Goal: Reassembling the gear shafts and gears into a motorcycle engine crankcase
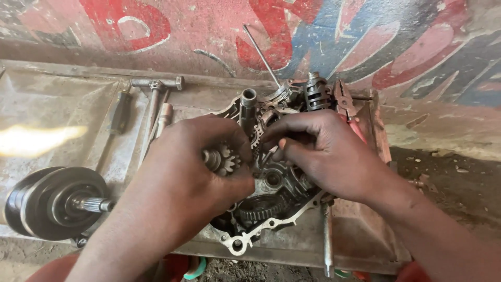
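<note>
Left hand point(195, 167), nearest the lens, is closed around a small gear shaft point(222, 159), toothed end exposed beside the thumb. Right hand point(318, 149) is curled, fingertips pinching into the gear cluster inside an open engine crankcase point(261, 209); what is pinched cannot be told. Crankcase rests on a grimy metal tray point(62, 104). A crankshaft flywheel point(49, 201) lies at left, a T-handle wrench point(155, 89) behind, red-handled pliers point(347, 107) at right.
</note>
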